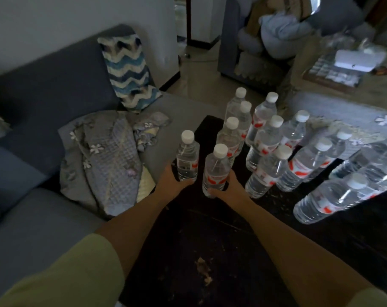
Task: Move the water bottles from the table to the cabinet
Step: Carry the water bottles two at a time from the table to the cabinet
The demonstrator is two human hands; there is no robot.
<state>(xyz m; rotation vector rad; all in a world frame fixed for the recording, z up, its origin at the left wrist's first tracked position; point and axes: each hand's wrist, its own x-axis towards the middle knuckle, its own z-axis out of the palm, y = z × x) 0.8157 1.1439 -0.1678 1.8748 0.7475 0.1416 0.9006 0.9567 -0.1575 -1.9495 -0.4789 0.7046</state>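
Observation:
Several clear water bottles with white caps and red labels stand on a dark table (pixel 194 251). My left hand (pixel 172 182) grips the lower part of one upright bottle (pixel 187 157) at the table's left edge. My right hand (pixel 226 188) grips a second upright bottle (pixel 215 170) just to its right. A cluster of more bottles (pixel 265 138) stands behind and to the right, and one bottle (pixel 334 198) sits nearest the right edge. No cabinet is in view.
A grey sofa (pixel 44 103) runs along the left, close to the table, with a crumpled grey blanket (pixel 108 156) and a zigzag cushion (pixel 128 69) on it. A grey armchair (pixel 254 41) piled with things stands at the back. Bare floor (pixel 199 78) lies between them.

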